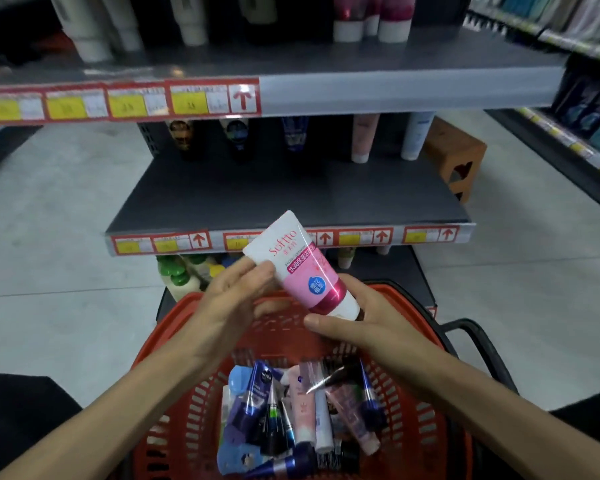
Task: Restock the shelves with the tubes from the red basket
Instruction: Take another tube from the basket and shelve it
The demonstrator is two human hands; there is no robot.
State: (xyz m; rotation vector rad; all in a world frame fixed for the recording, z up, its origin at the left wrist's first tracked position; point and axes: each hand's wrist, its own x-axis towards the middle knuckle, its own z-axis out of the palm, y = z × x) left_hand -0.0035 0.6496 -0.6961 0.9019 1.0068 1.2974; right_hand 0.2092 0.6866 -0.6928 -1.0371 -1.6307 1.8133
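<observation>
Head view: the Softto facial-cleanser tube [302, 268] is tilted above the far rim of the red basket [167, 323]. The left hand [236, 289] pinches its crimped end and the right hand [357, 320] cups its cap. A loose handover could drop it back among the basket's tubes [291, 410]. On the middle shelf [291, 195] it could topple the standing tubes. The price labels [187, 102] are blurred, and the cap is mostly hidden.

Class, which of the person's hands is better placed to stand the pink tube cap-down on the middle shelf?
Probably left: the left hand pinches the pink tube near its flat end, leaving the cap free. The right hand cups that cap.
</observation>
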